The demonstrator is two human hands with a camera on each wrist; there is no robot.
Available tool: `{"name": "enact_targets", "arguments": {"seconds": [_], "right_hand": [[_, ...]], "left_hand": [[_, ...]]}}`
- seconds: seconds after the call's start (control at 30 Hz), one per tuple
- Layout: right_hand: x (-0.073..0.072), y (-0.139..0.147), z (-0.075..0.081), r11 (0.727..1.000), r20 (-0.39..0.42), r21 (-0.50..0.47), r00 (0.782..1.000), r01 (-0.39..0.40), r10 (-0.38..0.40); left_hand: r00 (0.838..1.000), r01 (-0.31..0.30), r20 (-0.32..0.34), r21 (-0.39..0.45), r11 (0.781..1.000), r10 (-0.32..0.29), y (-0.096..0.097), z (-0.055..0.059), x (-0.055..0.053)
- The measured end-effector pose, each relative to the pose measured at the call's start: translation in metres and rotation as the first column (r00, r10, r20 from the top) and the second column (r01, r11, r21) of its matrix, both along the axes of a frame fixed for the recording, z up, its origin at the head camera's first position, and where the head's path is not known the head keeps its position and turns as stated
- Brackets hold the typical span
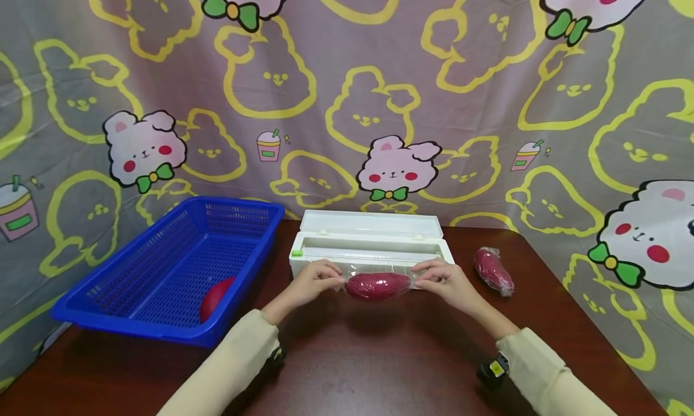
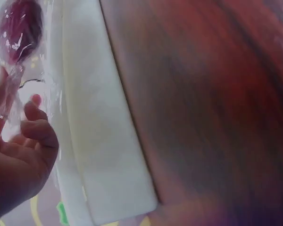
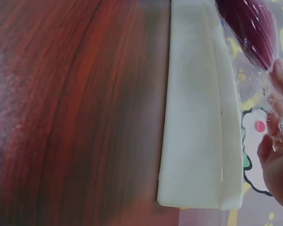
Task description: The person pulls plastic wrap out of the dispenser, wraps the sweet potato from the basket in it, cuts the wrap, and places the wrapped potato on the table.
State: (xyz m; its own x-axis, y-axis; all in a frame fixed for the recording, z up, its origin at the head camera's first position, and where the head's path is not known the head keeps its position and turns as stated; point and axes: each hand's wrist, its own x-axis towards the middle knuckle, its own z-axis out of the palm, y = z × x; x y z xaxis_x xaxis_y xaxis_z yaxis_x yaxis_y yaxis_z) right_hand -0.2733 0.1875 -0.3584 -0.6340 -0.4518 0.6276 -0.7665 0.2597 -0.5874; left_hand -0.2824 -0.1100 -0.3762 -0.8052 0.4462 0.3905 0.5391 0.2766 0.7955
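Observation:
A dark red, oblong piece of produce (image 1: 378, 285), wrapped in clear cling film, hangs level above the table between my hands. My left hand (image 1: 317, 277) pinches the gathered film (image 2: 14, 87) at its left end. At the right end, my right hand (image 1: 449, 286) pinches the twisted film (image 3: 264, 92) between thumb and fingers. Just behind stands a white cling film dispenser (image 1: 371, 224), its lid raised and a roll inside. Both wrist views show the film bunched at the fingers and the dispenser's white side below.
A blue plastic basket (image 1: 135, 332) stands at the left with a red, rounded item (image 1: 214, 298) in it, partly hidden by the rim. At the right lies another film-wrapped dark red piece (image 1: 493, 271) on the brown wooden table (image 1: 368, 368). A patterned curtain (image 1: 325, 121) hangs behind.

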Motion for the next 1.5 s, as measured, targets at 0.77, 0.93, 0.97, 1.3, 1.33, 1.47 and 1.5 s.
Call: {"name": "enact_targets", "arguments": {"seconds": [0.77,0.93,0.97,1.3,1.33,1.47,1.5], "right_hand": [[-0.026,-0.006,-0.018,0.983,-0.103,0.186,0.994,-0.01,0.03],[-0.029,-0.006,-0.022,0.958,-0.084,0.287,0.996,-0.015,0.041],[-0.03,-0.005,-0.023,0.954,-0.083,0.298,0.996,-0.018,0.044],[-0.036,-0.006,-0.038,0.933,-0.056,0.353,0.994,-0.072,0.098],[-0.036,-0.006,-0.039,0.933,-0.067,0.353,0.992,-0.077,0.107],[-0.037,-0.007,-0.042,0.938,-0.111,0.338,0.986,-0.082,0.126],[-0.037,-0.007,-0.042,0.938,-0.112,0.338,0.986,-0.082,0.127]], "left_hand": [[0.98,-0.108,0.174,0.074,0.991,0.094,0.017,-0.006,-0.011],[0.984,-0.13,0.115,-0.091,0.987,0.14,0.018,-0.011,-0.013],[0.985,-0.127,0.1,-0.123,0.984,0.14,0.018,-0.011,-0.014],[0.982,-0.19,-0.064,-0.352,0.917,0.179,0.018,-0.013,-0.013],[0.978,-0.207,-0.078,-0.373,0.904,0.192,0.018,-0.014,-0.013],[0.967,-0.254,-0.093,-0.415,0.874,0.237,0.018,-0.016,-0.012],[0.967,-0.255,-0.093,-0.416,0.873,0.239,0.018,-0.015,-0.012]]}}
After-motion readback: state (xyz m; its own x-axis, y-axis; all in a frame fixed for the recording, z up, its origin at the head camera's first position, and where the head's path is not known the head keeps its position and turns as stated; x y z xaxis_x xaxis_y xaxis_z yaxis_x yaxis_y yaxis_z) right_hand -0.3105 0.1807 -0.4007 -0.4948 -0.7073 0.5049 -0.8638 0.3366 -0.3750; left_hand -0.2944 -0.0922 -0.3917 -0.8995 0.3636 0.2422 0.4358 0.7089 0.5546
